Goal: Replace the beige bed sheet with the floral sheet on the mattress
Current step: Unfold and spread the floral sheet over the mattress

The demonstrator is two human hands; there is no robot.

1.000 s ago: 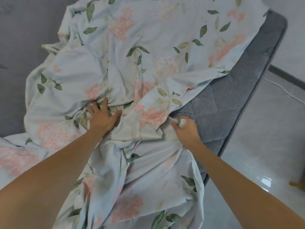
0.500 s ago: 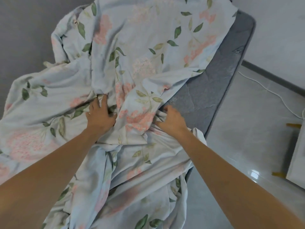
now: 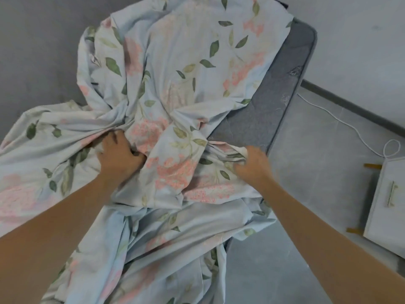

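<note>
Floral sheet (image 3: 175, 88) lies bunched & rumpled over most of the grey mattress (image 3: 274, 102), w/ its right strip bare. Left hand (image 3: 119, 159) has fingers curled, clamped on a fold near mid-bed; right hand (image 3: 254, 164) grips the sheet edge by the mattress side. White nightstand (image 3: 385, 202) on floor at right.

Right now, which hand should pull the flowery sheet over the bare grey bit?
Probably the right hand. It grips the floral sheet right beside the uncovered mattress; the left hand is farther away.
</note>
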